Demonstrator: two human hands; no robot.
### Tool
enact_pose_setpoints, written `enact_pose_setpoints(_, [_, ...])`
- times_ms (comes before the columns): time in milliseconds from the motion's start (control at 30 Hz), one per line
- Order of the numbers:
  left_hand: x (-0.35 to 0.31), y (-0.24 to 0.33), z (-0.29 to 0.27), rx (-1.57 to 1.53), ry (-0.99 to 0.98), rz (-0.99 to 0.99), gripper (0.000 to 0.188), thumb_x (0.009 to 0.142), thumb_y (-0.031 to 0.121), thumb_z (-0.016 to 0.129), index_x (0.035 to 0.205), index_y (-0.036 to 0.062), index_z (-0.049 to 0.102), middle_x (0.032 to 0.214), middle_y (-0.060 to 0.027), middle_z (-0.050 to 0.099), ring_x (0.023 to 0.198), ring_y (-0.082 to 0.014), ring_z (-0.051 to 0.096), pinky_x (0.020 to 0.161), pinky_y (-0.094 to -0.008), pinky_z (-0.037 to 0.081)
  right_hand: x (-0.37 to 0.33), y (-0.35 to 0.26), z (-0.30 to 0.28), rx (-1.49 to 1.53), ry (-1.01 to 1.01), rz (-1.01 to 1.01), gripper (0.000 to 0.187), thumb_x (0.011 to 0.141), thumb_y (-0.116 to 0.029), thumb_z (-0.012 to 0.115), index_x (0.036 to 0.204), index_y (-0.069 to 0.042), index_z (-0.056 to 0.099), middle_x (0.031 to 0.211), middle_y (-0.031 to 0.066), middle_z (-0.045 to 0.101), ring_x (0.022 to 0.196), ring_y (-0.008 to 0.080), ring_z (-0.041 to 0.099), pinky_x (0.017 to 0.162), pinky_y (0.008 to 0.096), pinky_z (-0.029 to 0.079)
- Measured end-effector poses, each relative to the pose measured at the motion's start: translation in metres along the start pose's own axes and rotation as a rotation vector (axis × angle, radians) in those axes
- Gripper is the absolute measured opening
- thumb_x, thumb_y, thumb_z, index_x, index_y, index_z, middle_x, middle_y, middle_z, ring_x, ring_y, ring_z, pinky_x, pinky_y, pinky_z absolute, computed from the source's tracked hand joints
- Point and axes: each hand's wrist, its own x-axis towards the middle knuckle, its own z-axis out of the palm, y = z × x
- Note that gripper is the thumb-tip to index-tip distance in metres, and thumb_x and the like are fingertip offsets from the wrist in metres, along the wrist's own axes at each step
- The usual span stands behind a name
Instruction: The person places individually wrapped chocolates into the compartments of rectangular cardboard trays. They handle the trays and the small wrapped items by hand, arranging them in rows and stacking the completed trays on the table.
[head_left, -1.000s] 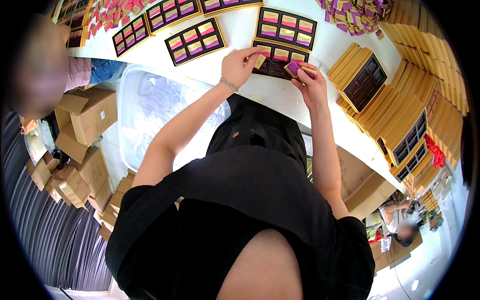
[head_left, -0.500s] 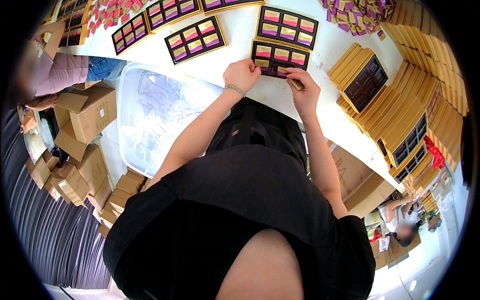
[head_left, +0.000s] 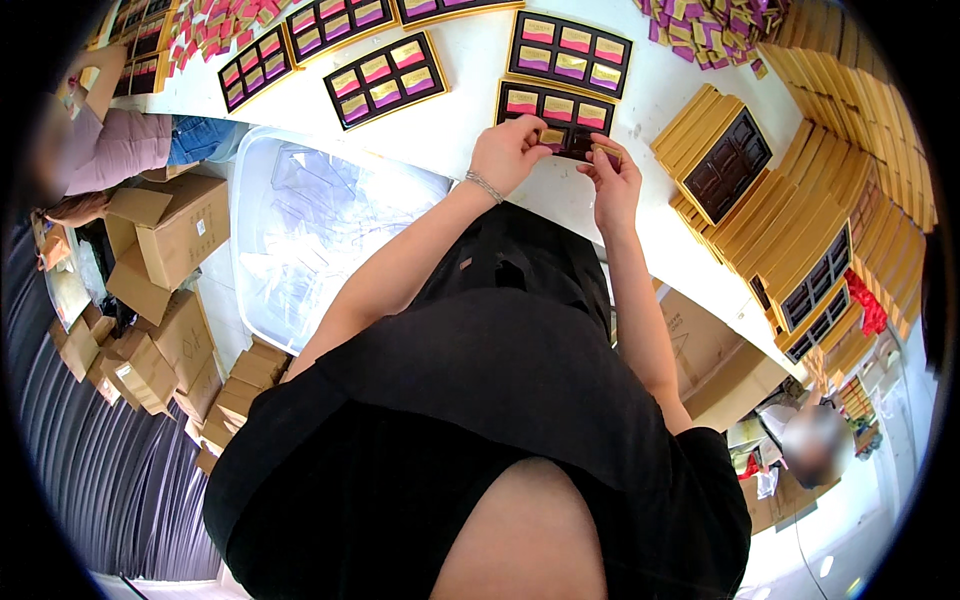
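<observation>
Shirt (head_left: 310,460): was black, short-sleeved. Lower garment (head_left: 555,250), beyond the shirt's front: was black, with small tan patch (head_left: 465,264). Bracelet (head_left: 484,187), beyond the shirt's left sleeve: was silver-coloured chain.

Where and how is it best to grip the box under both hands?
Probably hold this box by its two short ends, from left and right: it lies flat with bare table beyond each end, while a filled box crowds its far long side.

Head-worn fisheye faces down, apparently fairly near the table (head_left: 470,58).
</observation>
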Motion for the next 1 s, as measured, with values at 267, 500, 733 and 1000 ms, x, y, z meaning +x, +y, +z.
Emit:
enact_pose_setpoints(267, [-0.006,-0.011,0.013,0.505,0.233,0.553,0.046,0.073,0.021,0.073,0.116,0.0097,0.061,0.126,-0.0053,0.056,0.121,-0.0227,0.05,0.097,-0.0404,0.041,0.001,-0.005,-0.004,0.074,-0.045,-0.113,0.022,0.092,0.001,0.055,0.113,0.004,0.058,0.107,0.0147,0.065,0.094,0.0216,0.065,0.082,0.0331,0.056])
enact_pose_setpoints(500, [-0.013,-0.03,0.018,0.825,0.004,0.588,0.062,0.082,0.027,0.063,0.139,0.0105,0.044,0.15,-0.0054,0.036,0.137,-0.0191,0.034,0.112,-0.045,0.025,-0.007,-0.011,0.001,-1.144,0.143,-0.71,0.024,0.082,0.003,0.062,0.105,0.001,0.065,0.111,0.011,0.065,0.107,0.0316,0.06,0.084,0.0335,0.051])
enact_pose_setpoints(733, [-0.011,-0.036,0.023,0.789,0.041,0.619,0.064,0.08,0.028,0.066,0.138,0.0099,0.045,0.15,-0.0056,0.037,0.139,-0.02,0.032,0.112,-0.0457,0.024,-0.022,0.032,-0.007,-1.464,-0.021,-0.759,0.065,0.081,-0.017,0.067,0.139,-0.002,0.041,0.146,0.0134,0.039,0.136,0.0342,0.034,0.109,0.049,0.03])
enact_pose_setpoints(1000, [-0.011,-0.035,0.019,0.799,0.042,0.649,0.065,0.079,0.028,0.067,0.138,0.0104,0.047,0.15,-0.0049,0.038,0.139,-0.0194,0.033,0.113,-0.0457,0.024,-0.013,0.03,-0.039,-1.606,-0.233,-0.775,0.065,0.086,-0.027,0.062,0.144,-0.013,0.037,0.151,0.0026,0.035,0.141,0.0273,0.028,0.113,0.0585,0.016])
